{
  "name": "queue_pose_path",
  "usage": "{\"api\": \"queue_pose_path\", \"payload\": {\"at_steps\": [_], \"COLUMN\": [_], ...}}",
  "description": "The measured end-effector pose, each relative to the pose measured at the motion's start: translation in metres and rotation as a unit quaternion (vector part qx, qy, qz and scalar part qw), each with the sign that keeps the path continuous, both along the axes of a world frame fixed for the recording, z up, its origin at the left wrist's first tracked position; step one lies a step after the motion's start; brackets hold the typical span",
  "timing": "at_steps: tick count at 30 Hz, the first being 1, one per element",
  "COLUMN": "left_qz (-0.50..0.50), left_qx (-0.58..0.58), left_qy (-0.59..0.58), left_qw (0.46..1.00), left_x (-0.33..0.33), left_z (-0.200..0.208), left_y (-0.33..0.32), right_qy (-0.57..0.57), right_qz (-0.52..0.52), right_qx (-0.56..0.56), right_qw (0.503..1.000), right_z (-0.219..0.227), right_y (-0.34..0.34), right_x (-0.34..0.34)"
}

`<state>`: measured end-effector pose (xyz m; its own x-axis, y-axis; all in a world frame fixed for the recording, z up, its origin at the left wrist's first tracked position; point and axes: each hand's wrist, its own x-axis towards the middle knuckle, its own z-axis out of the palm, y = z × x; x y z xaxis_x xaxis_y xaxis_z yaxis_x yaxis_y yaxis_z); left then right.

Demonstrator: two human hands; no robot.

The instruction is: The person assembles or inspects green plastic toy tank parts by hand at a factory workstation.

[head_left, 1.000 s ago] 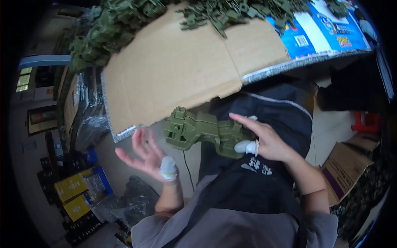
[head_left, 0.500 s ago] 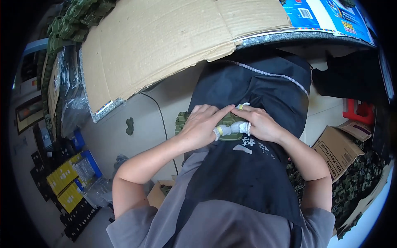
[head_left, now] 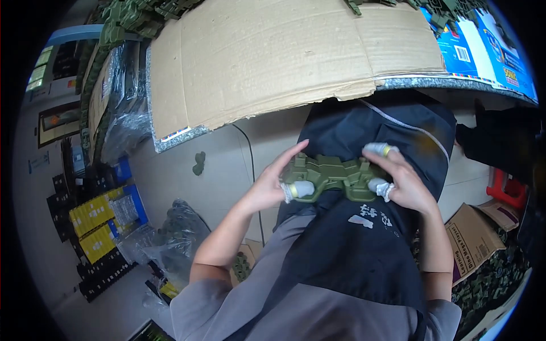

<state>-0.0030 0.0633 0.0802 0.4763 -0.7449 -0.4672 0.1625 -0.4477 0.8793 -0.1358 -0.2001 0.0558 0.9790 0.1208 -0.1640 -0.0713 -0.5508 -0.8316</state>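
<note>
Cardboard cropped above, left hand, right hand, partly covering green part

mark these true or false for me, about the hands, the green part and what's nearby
1. The left hand and right hand are both at the olive-green moulded plastic part. True.
2. The part lies on the brown cardboard sheet. False: it is between the hands, over black clothing.
3. Both thumbs are bare. False: each wears a pale whitish cover.
4. A small dark green piece lies on the pale tiled floor. True.
</note>
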Motion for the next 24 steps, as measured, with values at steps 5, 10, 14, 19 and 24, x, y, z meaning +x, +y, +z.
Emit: {"api": "queue_pose_path", "payload": {"at_steps": [5,10,14,19,24], "left_qz": [-0.018,-0.008,-0.023,-0.023,-0.057], "left_qx": [0.024,-0.022,-0.02,-0.019,-0.06], "left_qy": [-0.116,-0.166,-0.17,-0.289,-0.256], "left_qw": [0.993,0.986,0.985,0.957,0.963], "left_x": [-0.014,-0.023,-0.026,-0.039,-0.011], "left_z": [0.007,-0.007,0.001,-0.024,-0.002], "left_y": [-0.024,-0.026,-0.03,-0.02,-0.039], "right_qy": [-0.113,-0.096,-0.05,-0.043,-0.071], "right_qz": [-0.035,0.044,0.073,0.124,0.045], "right_qx": [-0.05,-0.045,0.15,0.113,0.118], "right_qw": [0.992,0.993,0.985,0.985,0.99], "right_z": [0.052,0.019,0.006,0.002,0.013], "right_y": [0.049,0.064,0.034,0.036,0.025], "right_x": [0.038,0.038,0.047,0.047,0.048]}}
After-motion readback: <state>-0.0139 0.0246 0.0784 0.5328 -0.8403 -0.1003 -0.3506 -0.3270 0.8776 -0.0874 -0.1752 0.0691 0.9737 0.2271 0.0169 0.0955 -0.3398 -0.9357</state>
